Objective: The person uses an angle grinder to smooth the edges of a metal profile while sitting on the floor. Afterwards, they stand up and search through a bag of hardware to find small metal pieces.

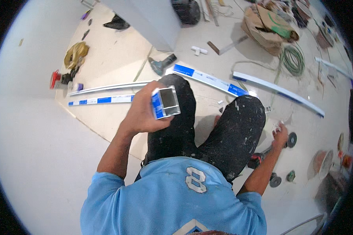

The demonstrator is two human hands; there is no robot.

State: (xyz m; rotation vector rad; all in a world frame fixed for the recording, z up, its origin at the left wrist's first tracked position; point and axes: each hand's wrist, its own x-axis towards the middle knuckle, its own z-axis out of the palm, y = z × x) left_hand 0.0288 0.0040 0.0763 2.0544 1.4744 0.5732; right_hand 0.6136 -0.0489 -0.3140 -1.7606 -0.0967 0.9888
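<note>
My left hand [141, 111] grips a hollow square metal profile [165, 102] with a blue label, held end-up over my left knee. My right hand [279, 135] is out at the right, fingers curled around a small pale thing too small to make out, beside a black disc [292, 139]. Under my right forearm lies a red-and-black power tool [255, 160], partly hidden, with another dark disc [275, 180] nearby. Long white profiles with blue labels [196, 76] lie beyond my knees, more at left [104, 100] and right [286, 96].
A grey-and-black tool [157, 64] and white pipe fitting [199, 50] lie ahead by a white column [141, 19]. A large sack [262, 27], coiled green hose [293, 60], yellow bundle [75, 55], red tool [55, 79] and bucket [322, 162] are around me on the floor.
</note>
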